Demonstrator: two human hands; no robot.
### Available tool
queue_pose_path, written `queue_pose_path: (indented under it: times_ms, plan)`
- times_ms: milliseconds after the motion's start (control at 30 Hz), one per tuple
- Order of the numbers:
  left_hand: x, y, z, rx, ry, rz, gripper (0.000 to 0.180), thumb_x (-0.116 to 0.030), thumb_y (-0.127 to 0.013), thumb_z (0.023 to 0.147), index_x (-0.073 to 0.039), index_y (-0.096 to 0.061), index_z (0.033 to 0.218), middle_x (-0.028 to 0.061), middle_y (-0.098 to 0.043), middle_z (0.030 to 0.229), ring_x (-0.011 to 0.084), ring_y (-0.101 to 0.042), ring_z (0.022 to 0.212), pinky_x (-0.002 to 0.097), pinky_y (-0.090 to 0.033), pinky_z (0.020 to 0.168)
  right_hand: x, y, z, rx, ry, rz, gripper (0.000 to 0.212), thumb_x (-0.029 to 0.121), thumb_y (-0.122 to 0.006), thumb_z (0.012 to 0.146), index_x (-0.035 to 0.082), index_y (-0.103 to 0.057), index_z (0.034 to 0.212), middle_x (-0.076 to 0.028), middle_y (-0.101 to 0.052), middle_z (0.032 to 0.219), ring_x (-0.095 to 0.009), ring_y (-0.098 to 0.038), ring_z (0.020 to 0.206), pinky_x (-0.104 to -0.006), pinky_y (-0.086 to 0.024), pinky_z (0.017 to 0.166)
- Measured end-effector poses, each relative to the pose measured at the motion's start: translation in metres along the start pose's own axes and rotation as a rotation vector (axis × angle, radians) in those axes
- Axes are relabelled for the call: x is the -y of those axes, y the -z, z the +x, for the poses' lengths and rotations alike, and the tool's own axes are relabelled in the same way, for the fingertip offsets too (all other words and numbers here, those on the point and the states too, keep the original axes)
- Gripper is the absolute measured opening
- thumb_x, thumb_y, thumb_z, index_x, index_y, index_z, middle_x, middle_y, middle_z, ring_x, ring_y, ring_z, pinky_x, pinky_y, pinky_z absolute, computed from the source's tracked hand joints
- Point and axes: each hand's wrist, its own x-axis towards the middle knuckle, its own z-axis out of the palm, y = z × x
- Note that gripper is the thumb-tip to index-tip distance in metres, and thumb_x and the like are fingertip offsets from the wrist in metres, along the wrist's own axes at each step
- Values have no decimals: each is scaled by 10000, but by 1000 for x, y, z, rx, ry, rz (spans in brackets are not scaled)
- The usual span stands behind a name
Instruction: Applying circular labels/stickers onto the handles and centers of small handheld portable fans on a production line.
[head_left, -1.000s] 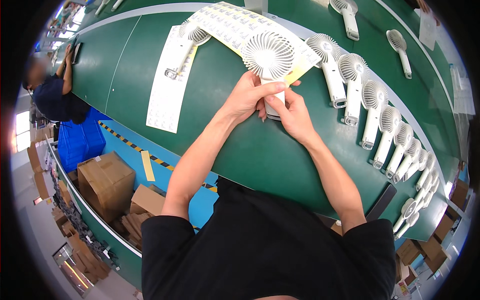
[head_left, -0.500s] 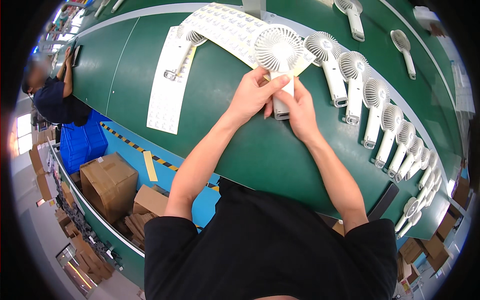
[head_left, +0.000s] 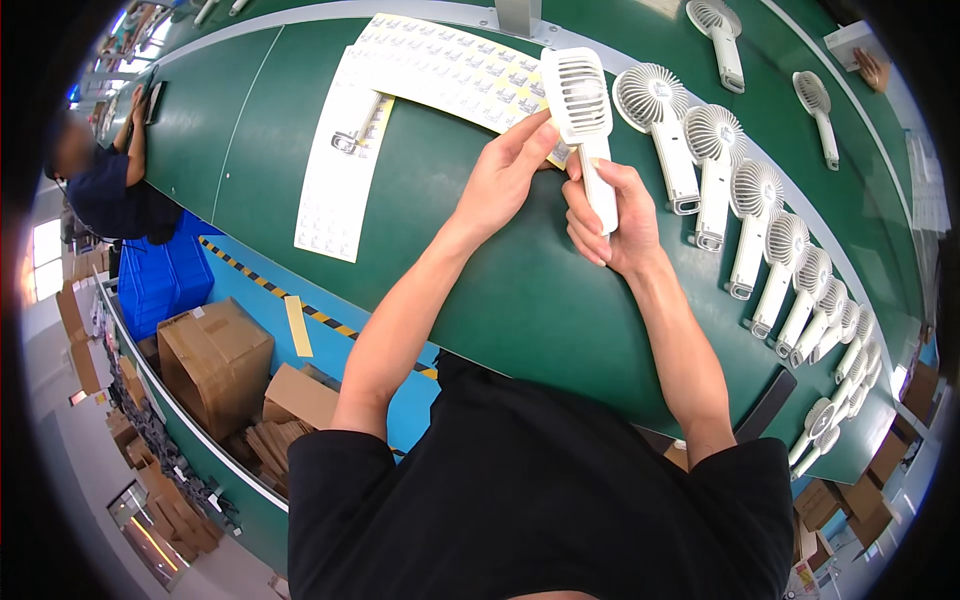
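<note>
My right hand (head_left: 622, 215) is wrapped round the handle of a white handheld fan (head_left: 580, 95), whose slatted head is turned partly side-on. Beside that head, my left hand (head_left: 505, 180) has its fingers closed at the right end of a sheet of stickers (head_left: 450, 70). The sheet has a yellowish backing and rows of small grey prints. Its left part lies over a second, paler sheet (head_left: 330, 210) and over another fan, of which only part of the handle (head_left: 368, 115) shows.
A curved row of white fans (head_left: 715, 150) lines the green table (head_left: 480, 280) on the right. Two more fans (head_left: 812, 95) lie beyond the rail, near another person's hand (head_left: 872, 70). At far left a person (head_left: 95, 180) works. Cardboard boxes (head_left: 215, 360) and blue crates (head_left: 160, 285) stand lower left.
The fan has turned from face-up to partly side-on and moved slightly right, now in my right hand alone. My left hand has left it. The sticker sheet has shifted left, covering the other fan's head.
</note>
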Motion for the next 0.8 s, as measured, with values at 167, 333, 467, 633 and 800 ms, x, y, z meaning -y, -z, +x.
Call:
queue_pose_path:
  times_ms: [167,333,467,633,800]
  plan:
    - [1,0,1,61,53,-64,404,-287,-576,990,7,-562,1266,64,-629,1158,131,-572,1068,297,-453,946,-5,-4,1,-41,-18,-170,345,341,-419,993,0,-467,974,-65,-448,506,-155,-376,291,-284,-341,273]
    - [0,8,2,176,136,30,438,-221,-610,933,37,-544,1282,170,-627,1224,268,-588,1175,381,-473,987,-4,-7,0,-78,-93,-273,299,278,-468,970,-12,-481,899,-81,-471,495,-164,-401,295,-284,-346,280]
    - [-2,6,1,166,85,-2,353,-189,-698,882,15,-623,1160,99,-659,1114,196,-606,1111,348,-496,929,-6,-8,0,2,-134,-268,252,238,-491,959,-6,-486,894,-80,-478,489,-165,-409,297,-280,-351,288]
    - [-5,4,-3,187,81,-8,389,-188,-688,875,27,-606,1189,137,-648,1135,250,-590,1162,387,-483,969,-5,-9,-1,-82,-187,-388,181,163,-517,938,-7,-495,881,-78,-494,492,-160,-439,312,-268,-367,311]
    - [-1,9,-1,194,8,115,435,-170,-639,889,38,-552,1261,160,-629,1198,251,-577,1173,383,-461,993,0,-12,1,-52,-239,-318,176,166,-531,938,-4,-487,926,-82,-500,500,-163,-437,319,-272,-364,312]
